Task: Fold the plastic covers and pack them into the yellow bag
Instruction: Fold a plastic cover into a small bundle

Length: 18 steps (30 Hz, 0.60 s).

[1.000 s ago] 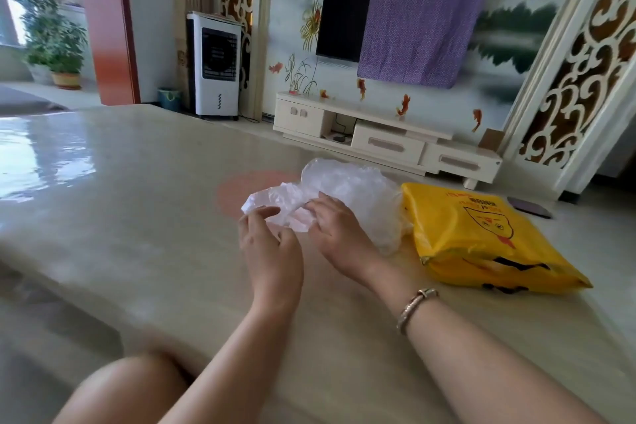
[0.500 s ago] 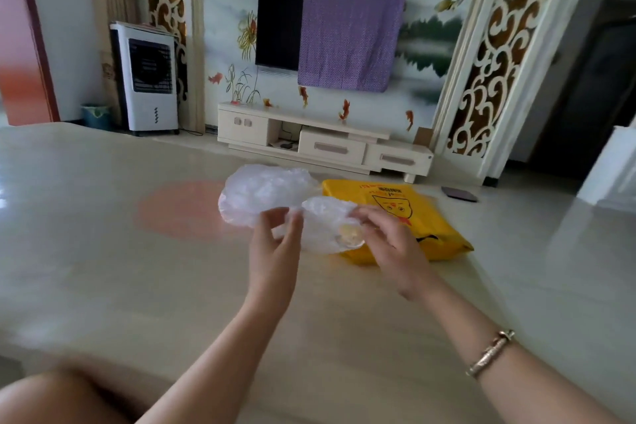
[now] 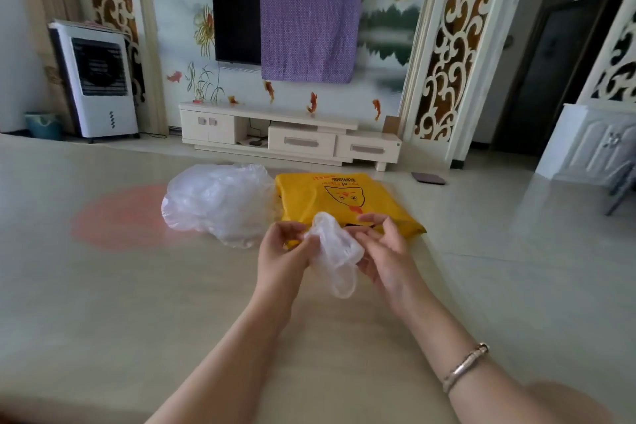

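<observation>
Two hands, left hand (image 3: 280,253) and right hand (image 3: 387,253), now pinching one small crumpled clear plastic cover (image 3: 335,256) lifted off the beige worktop (image 3: 103,286), nearer the flat yellow plastic bag (image 3: 340,200) than before.

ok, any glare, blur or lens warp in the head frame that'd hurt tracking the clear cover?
Head view: strong wide-angle warp, wall panels bow; soft glare on the glossy table; held plastic cover is translucent and low in contrast against the hands; bottom right corner is blurred.
</observation>
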{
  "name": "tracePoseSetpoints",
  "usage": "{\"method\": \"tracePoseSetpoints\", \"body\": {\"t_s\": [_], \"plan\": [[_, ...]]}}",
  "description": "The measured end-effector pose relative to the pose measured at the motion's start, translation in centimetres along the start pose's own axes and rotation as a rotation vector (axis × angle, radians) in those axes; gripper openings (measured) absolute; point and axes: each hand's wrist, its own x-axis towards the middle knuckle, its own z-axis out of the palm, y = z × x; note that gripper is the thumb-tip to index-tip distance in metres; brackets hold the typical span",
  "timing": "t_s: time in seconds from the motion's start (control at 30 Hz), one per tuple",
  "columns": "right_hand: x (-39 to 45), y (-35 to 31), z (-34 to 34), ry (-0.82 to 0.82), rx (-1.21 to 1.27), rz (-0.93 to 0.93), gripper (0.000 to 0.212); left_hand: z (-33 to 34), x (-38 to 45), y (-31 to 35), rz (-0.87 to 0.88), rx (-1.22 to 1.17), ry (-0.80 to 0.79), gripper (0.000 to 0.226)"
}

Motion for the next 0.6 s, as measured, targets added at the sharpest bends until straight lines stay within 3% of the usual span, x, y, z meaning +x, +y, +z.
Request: {"method": "tracePoseSetpoints", "body": {"t_s": [0.13,0.23,0.3,0.33,0.43,0.6], "plan": [[0.2,0.5,0.0,-0.095,-0.272,0.042,0.014,-0.1,-0.1,0.4,-0.006,-0.051,-0.053,0.034],[-0.1,1.0,0.2,-0.177,-0.473,-0.001,0.014,-0.2,-0.4,0.3,0.033,-0.006,-0.073,0.020],[-0.2,1.2,0.5,-0.126,-0.528,-0.078,0.006,-0.1,-0.6,0.2,0.076,0.051,-0.034,0.011],[-0.3,1.1,0.5,-0.089,-0.511,-0.122,0.003,-0.1,-0.6,0.1,0.092,0.073,-0.006,0.008],[-0.5,0.9,-0.1,0.013,-0.352,-0.160,0.022,-0.4,-0.5,-0.2,0.139,0.100,0.104,0.004],[-0.6,0.1,-1.1,0.211,-0.029,-0.087,0.018,-0.9,-0.7,0.0,0.208,0.158,0.226,0.007]]}}
